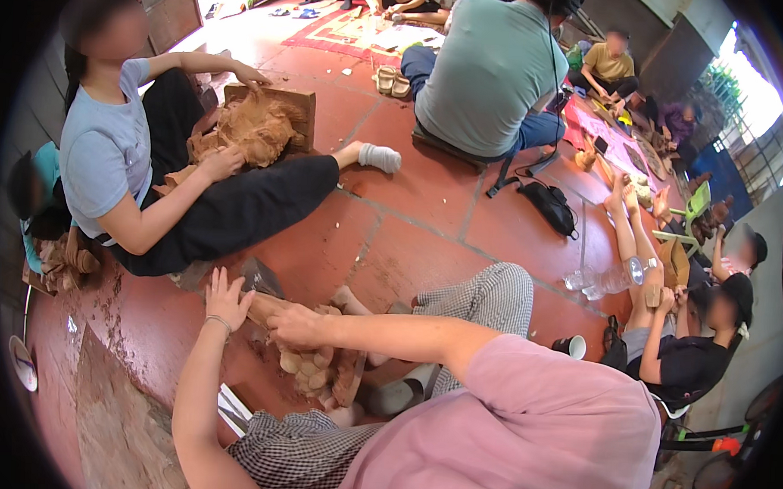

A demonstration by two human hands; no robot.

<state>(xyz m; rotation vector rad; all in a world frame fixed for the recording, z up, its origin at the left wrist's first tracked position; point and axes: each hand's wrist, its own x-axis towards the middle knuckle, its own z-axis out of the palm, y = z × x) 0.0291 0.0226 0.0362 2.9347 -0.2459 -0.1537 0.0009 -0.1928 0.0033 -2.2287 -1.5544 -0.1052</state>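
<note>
In front of me, between my legs, is a brown sculpted piece with rounded lumps, looking like clay or carved wood. It rests against a brown board. My right hand reaches across with its fingers curled on the upper part of the piece. My left hand, with a bracelet at the wrist, has its fingers spread at the far end of the piece and appears to hold nothing. Just beyond lies a dark grey flat object, partly hidden. My forearm and hand cover part of the piece.
At the left a seated person works on a brown relief on a board. Another person sits ahead, back turned, beside a black pouch. A plastic bottle and a cup are at the right. A wooden slab lies near left.
</note>
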